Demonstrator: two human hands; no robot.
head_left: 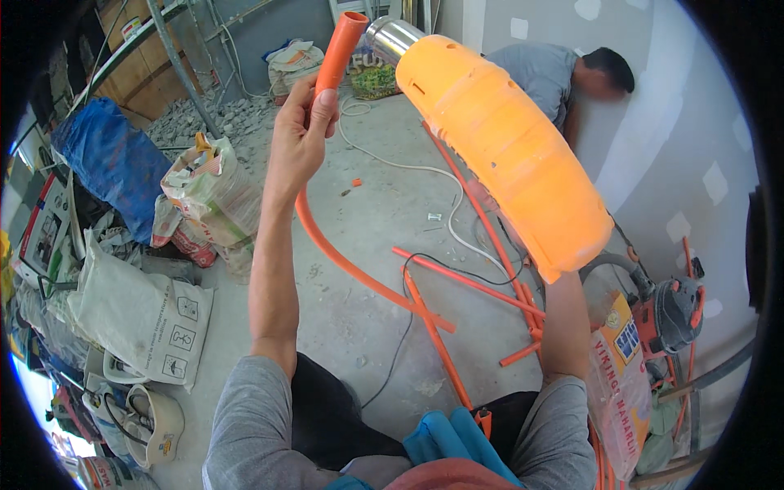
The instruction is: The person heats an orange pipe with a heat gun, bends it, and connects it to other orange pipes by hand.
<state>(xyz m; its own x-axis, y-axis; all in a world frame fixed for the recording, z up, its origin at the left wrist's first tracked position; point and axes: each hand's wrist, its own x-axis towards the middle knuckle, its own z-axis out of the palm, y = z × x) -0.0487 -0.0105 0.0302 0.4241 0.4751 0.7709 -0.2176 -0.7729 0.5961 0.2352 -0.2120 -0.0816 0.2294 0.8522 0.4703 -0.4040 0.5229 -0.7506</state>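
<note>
An orange heat gun looms nearest, its metal nozzle pointing far left, just beside the open end of an orange pipe. The left hand grips that pipe, thumb against curled fingers; below the wrist it seems to run on in a bend toward the near floor. The right hand is mostly hidden behind the heat gun, so how its fingers close cannot be told. Loose orange pipes lie crossed in the middle, with a white cord and a dark cable winding among them. To the right stand a red and black machine and a clear printed bag; a co-worker bends by the wall farther off. Filled sacks, a blue sheet and a beige bucket crowd the left, with grey rubble beyond. The floor is dusty grey concrete, the right wall grey with pale patches.
</note>
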